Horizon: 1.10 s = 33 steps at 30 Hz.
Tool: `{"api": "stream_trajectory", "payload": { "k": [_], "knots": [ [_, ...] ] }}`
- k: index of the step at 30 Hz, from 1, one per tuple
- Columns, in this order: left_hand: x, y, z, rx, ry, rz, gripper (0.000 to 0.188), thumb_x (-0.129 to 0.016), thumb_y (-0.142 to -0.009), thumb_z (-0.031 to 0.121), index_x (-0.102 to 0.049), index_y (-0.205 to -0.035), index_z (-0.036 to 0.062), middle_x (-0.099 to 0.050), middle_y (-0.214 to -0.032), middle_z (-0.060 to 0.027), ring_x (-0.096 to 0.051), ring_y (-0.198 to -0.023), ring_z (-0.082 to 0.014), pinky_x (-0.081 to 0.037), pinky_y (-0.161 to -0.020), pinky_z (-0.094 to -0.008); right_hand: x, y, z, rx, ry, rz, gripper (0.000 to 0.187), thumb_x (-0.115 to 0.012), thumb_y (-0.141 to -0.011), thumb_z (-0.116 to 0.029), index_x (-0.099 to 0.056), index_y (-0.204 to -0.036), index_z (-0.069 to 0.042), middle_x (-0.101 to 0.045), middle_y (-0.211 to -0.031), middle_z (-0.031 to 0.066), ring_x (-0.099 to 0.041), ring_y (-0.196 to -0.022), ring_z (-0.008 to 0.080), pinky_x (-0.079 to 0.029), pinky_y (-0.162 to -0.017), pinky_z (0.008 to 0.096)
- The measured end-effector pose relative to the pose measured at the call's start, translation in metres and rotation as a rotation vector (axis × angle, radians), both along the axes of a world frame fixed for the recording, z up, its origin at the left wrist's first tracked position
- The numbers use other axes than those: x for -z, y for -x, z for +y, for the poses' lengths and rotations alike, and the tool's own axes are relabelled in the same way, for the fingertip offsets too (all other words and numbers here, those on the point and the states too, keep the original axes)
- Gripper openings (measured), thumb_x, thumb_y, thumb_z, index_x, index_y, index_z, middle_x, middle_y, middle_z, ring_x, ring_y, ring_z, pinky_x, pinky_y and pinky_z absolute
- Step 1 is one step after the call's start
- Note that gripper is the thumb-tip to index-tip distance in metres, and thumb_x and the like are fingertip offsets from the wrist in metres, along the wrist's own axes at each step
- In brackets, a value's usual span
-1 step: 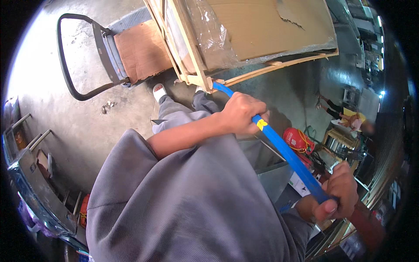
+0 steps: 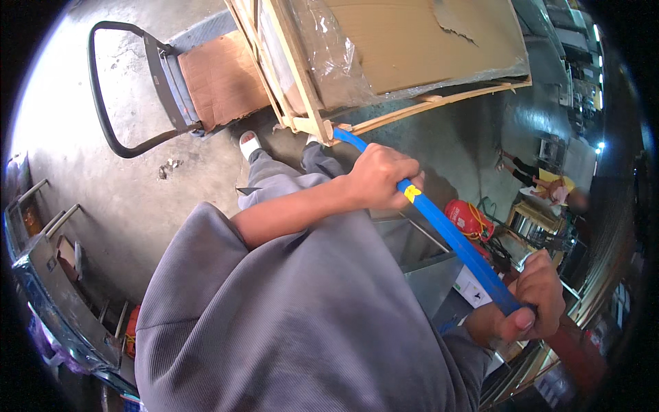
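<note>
A long blue crowbar (image 2: 458,245) with a yellow label runs slantwise across the view. Its curved far end sits against the lower corner of a pale wooden crate frame (image 2: 307,125); just where the tip bites is hidden. My left hand (image 2: 386,176) is wrapped round the bar near that end, just above the label. Around the near end my right hand (image 2: 539,295) is closed, thumb lying along the bar. Clear plastic film (image 2: 336,58) and a torn brown cardboard panel (image 2: 412,48) cover the crate's side.
Left of the crate stands a platform trolley (image 2: 161,82) with a flat cardboard sheet (image 2: 223,79) on it. A red rounded machine (image 2: 468,218) with an orange cord is on the right. Farther right, another person (image 2: 549,187) sits. Wrapped metal frames (image 2: 62,302) stand at far left.
My right hand and the crowbar's near end have shifted very slightly upward in the view. Both grips stay the same.
</note>
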<state>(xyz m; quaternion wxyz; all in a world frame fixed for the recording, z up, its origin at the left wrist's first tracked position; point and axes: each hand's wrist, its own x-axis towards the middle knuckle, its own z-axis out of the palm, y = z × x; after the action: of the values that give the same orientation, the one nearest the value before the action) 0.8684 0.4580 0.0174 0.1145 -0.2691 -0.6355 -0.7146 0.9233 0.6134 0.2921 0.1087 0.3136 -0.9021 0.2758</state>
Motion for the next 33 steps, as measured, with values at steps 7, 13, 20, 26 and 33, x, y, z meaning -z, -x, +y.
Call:
{"api": "stream_trajectory", "payload": {
  "k": [7, 13, 20, 26, 33],
  "knots": [
    [-0.009, 0.011, 0.009, -0.014, -0.009, 0.026, 0.010, -0.070, -0.065, 0.011, -0.061, -0.068, 0.0106, -0.061, -0.061, -0.0049, -0.062, -0.055, -0.0279, -0.048, -0.050, -0.0400, 0.011, 0.008, -0.008, 0.176, -0.038, 0.297, 0.064, -0.048, -0.095, -0.057, -0.036, -0.059, -0.006, -0.032, -0.052, 0.0036, -0.029, -0.046, 0.0153, -0.019, -0.048, 0.0332],
    [-0.002, 0.013, 0.004, -0.027, -0.001, -0.007, 0.010, -0.070, -0.066, 0.012, -0.060, -0.068, 0.0110, -0.062, -0.062, -0.0040, -0.063, -0.056, -0.0269, -0.048, -0.051, -0.0393, 0.015, 0.019, -0.015, 0.032, -0.062, 0.093, 0.064, -0.047, -0.097, -0.057, -0.036, -0.059, -0.006, -0.033, -0.052, 0.0031, -0.030, -0.045, 0.0150, -0.018, -0.047, 0.0325],
    [0.006, 0.013, -0.002, 0.053, 0.027, -0.022, 0.010, -0.071, -0.067, 0.015, -0.062, -0.070, 0.0118, -0.064, -0.064, -0.0036, -0.064, -0.057, -0.0263, -0.049, -0.052, -0.0390, 0.011, 0.024, -0.021, 0.098, -0.162, 0.092, 0.066, -0.045, -0.096, -0.061, -0.037, -0.061, -0.007, -0.035, -0.053, 0.0030, -0.030, -0.044, 0.0143, -0.016, -0.045, 0.0317],
    [0.004, 0.024, -0.007, 0.271, -0.019, -0.084, 0.010, -0.069, -0.071, 0.019, -0.064, -0.073, 0.0107, -0.062, -0.062, -0.0060, -0.063, -0.058, -0.0295, -0.049, -0.053, -0.0411, 0.010, 0.069, -0.012, -0.517, 0.151, -0.172, 0.059, -0.058, -0.094, -0.055, -0.044, -0.066, -0.005, -0.038, -0.055, 0.0032, -0.036, -0.045, 0.0144, -0.025, -0.042, 0.0307],
    [-0.012, 0.042, 0.011, 0.468, -0.034, -0.086, 0.020, -0.070, -0.071, 0.022, -0.061, -0.078, 0.0059, -0.059, -0.067, -0.0111, -0.060, -0.063, -0.0364, -0.047, -0.055, -0.0458, -0.042, 0.020, 0.019, 0.247, -0.257, -0.297, 0.044, -0.063, -0.092, -0.038, -0.061, -0.098, 0.005, -0.054, -0.063, 0.0092, -0.048, -0.050, 0.0153, -0.039, -0.043, 0.0281]
  ]
}}
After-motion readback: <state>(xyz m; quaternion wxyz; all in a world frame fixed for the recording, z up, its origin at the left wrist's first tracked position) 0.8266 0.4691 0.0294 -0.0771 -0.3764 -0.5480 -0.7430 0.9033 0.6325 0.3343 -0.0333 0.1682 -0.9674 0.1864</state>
